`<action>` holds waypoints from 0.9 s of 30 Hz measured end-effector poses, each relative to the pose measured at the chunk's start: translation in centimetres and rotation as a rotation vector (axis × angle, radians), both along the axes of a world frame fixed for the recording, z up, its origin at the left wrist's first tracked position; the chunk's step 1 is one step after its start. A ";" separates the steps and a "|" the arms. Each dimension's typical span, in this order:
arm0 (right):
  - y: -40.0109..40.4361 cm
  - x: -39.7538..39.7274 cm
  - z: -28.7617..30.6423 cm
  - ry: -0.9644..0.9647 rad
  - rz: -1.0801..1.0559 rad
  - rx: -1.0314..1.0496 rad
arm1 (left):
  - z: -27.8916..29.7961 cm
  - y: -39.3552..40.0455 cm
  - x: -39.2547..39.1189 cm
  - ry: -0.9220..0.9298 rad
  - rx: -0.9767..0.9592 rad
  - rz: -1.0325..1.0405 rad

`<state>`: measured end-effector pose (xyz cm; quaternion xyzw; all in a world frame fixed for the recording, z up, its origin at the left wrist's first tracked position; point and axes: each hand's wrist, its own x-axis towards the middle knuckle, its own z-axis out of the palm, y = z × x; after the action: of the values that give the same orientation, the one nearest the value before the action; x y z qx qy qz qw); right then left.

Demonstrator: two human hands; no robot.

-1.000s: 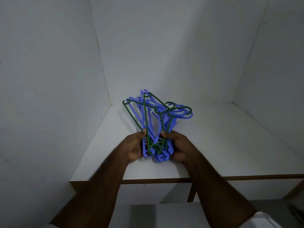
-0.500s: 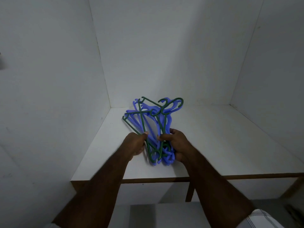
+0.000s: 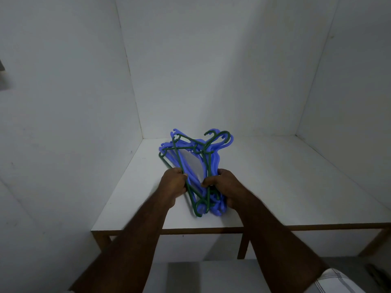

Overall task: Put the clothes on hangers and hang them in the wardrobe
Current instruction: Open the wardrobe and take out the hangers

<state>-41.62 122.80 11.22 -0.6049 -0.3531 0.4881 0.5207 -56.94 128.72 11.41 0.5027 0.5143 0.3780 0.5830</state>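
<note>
Head view: we look down into a white wardrobe compartment [image 3: 211, 70] with a white shelf [image 3: 275, 187] edged in wood.
Contents: a bundle of blue and green hangers [image 3: 196, 166] lies on the shelf near its left front, hooks pointing toward the back wall.
Left hand [image 3: 172, 185]: fingers curled round the bundle's left side.
Right hand [image 3: 227, 185]: fingers clamped on its right side; both forearms extended forward.
Sleeve [image 3: 336, 282]: striped, at lower right.
Writing: we read none.
</note>
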 end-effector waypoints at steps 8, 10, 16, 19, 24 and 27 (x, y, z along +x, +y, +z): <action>-0.5 0.6 -0.4 0.263 -0.070 -0.101 | -0.2 -0.7 0.4 -0.211 -0.013 0.023; -0.5 0.6 -0.9 0.380 -0.098 -0.098 | -0.4 -0.7 0.6 -0.341 -0.084 0.040; -0.3 1.0 -1.3 0.517 -0.134 -0.078 | -0.4 -0.9 0.5 -0.555 -0.373 0.015; -0.6 1.0 -1.4 0.611 -0.120 -0.051 | -0.6 -0.4 0.5 -0.582 -0.426 0.007; -0.9 1.5 -1.8 0.680 -0.043 -0.006 | -0.6 -0.2 0.2 -0.530 -0.425 -0.051; -1.1 2.1 -2.1 0.685 -0.014 0.003 | -0.8 -0.1 0.2 -0.526 -0.419 -0.062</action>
<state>-39.56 121.67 9.13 -0.4076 -0.1544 0.6588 0.6132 -56.74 128.63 10.59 0.2727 0.3973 0.3627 0.7976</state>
